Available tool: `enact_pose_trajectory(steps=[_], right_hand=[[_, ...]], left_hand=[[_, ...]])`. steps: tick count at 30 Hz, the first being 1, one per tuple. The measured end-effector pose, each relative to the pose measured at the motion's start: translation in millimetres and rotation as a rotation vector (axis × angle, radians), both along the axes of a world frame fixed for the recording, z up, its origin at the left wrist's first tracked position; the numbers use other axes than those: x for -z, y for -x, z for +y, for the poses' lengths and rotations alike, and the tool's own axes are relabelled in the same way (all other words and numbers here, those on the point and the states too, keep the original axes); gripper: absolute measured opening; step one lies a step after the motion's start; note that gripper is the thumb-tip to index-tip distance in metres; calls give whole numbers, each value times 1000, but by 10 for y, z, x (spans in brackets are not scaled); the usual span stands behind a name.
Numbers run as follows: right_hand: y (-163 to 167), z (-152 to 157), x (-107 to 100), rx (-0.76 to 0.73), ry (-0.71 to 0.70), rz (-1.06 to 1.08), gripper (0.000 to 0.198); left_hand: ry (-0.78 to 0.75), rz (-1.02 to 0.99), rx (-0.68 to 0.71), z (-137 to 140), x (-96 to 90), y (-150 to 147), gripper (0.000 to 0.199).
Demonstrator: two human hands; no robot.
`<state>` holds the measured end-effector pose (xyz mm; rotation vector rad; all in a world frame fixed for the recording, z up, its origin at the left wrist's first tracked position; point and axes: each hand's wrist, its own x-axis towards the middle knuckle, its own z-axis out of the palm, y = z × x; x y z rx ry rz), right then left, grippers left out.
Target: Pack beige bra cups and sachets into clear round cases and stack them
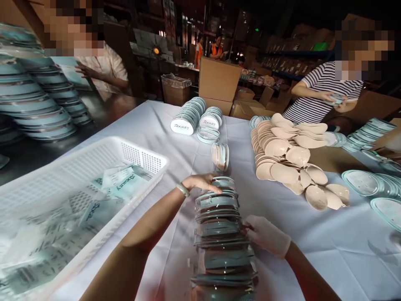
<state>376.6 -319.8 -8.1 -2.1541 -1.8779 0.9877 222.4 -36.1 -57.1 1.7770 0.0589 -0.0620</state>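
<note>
A long row of pale teal zippered cases (219,228) with clear plastic sides stands on edge in front of me. My left hand (203,183), bare with a bangle at the wrist, grips a case at the far end, its thumb across the top. My right hand (265,235), in a white glove, is against the row's right side with fingers drawn together; what they pinch is hidden. Just beyond the left hand stand a few cases holding beige pieces (220,157). Blur softens the near end of the row.
A white perforated basket (140,158) of printed packets is at left. Beige cup-shaped pads (282,154) are piled at right, near more teal cases (360,182). White-faced cases (182,126) stand at the back. Tall case stacks (37,104) and co-workers flank the table (175,242).
</note>
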Motion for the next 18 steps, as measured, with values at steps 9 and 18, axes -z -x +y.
enact_pose_trajectory(steps=[9,18], right_hand=[[235,277,-275,-171,87,-300,12],[190,242,-276,97,111,21,43]], left_hand=[[27,-3,-7,17,19,-15,93],[9,-28,-36,37,68,-52,83]])
